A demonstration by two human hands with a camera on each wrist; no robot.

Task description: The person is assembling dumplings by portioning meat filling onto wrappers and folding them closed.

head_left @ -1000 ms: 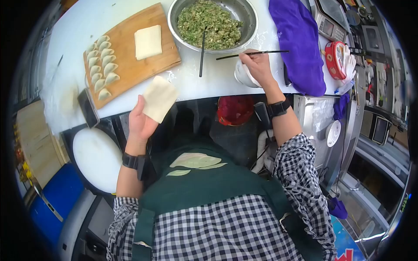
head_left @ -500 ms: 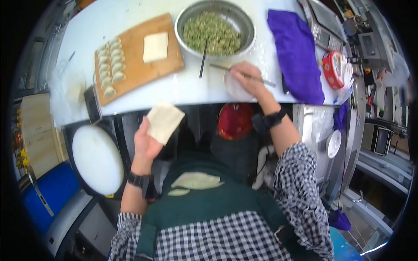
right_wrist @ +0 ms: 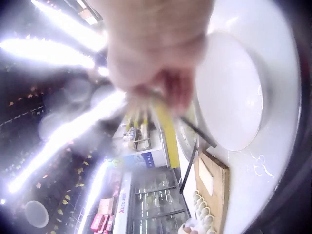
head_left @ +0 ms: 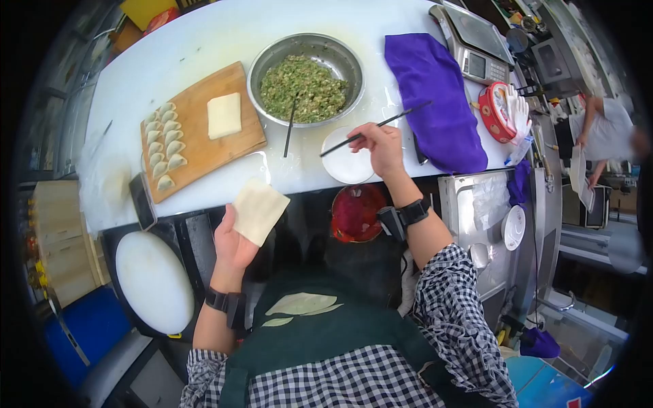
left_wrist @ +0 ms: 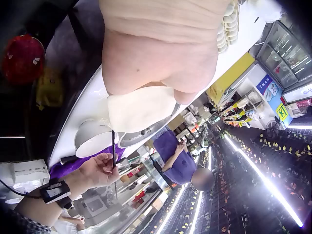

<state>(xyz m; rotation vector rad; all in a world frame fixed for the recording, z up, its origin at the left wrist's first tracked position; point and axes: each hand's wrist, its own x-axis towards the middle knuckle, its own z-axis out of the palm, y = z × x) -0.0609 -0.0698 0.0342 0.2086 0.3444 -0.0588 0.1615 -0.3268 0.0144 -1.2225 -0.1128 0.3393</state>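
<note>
The left hand (head_left: pixel 235 239) holds a stack-like square of pale dough (head_left: pixel 260 211) just off the table's front edge; the left wrist view shows the dough (left_wrist: pixel 141 108) past the palm. In the right hand (head_left: pixel 382 148) a dark chopstick (head_left: pixel 338 145) is pinched, above a white bowl (head_left: pixel 348 163). A second dark stick (head_left: pixel 288 136) leans in the metal bowl (head_left: pixel 358 81) of green filling (head_left: pixel 299 85). On the wooden board (head_left: pixel 197 102) lie a pale dough square (head_left: pixel 224 116) and rows of folded dumplings (head_left: pixel 175 147).
A purple cloth (head_left: pixel 435 102), a scale (head_left: pixel 476 54) and a red tin (head_left: pixel 491 115) occupy the table's right side. A dark upright object (head_left: pixel 143 200) stands by the board's near corner. Below the table edge is a red container (head_left: pixel 356 214). Another person (head_left: pixel 605 129) is at the far right.
The right hand has moved off the white bowl's rim, still with the chopstick, leaving the bowl more visible. The left hand still holds the dough. The head view has shifted.
</note>
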